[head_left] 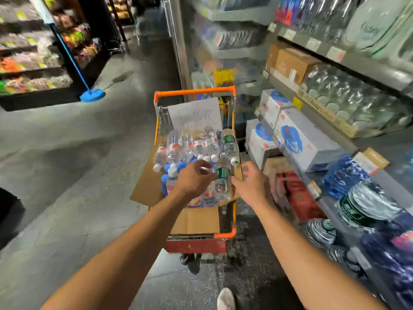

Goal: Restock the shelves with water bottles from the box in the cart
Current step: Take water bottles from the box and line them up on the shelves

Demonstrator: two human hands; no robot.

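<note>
An orange-framed cart [194,92] holds an open cardboard box [196,220] packed with clear water bottles [199,144], most with red-and-white labels. A green-labelled bottle [223,175] stands up between my hands. My left hand [192,180] reaches over the box, its thumb and curled fingers closing on a clear bottle just left of the green label; blur hides the exact grip. My right hand [251,184] is at the box's right edge, fingers spread, thumb against the green-labelled bottle. Another green-labelled bottle [230,145] lies at the box's far right.
Shelves [312,139] on the right carry bottle packs, white-and-blue cartons [299,139] and brown boxes. A blue mop [91,95] leans on a snack display across the aisle. A handwritten paper sign [194,113] stands in the cart. My shoe [226,298] is below the cart.
</note>
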